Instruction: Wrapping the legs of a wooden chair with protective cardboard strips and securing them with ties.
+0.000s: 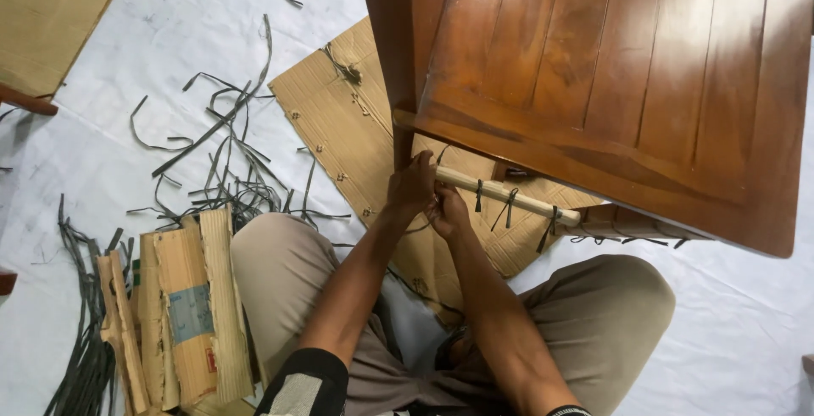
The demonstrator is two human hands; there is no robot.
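Observation:
A brown wooden table (610, 68) with a planked top stands tilted over my lap. Under its edge runs a pale wooden rung (517, 198) tied with several dark strips. My left hand (412, 185) grips the left end of that rung, next to the table's leg (398, 51). My right hand (447, 210) is closed just below it on the same end of the rung, fingers touching the left hand. I sit cross-legged in beige trousers on the floor.
A flat cardboard sheet (339, 119) lies under the table. Loose dark plastic strips (229, 161) are scattered on the white floor cloth. Folded cardboard pieces (186, 306) lie by my left knee. Another brown board (51, 9) lies at top left.

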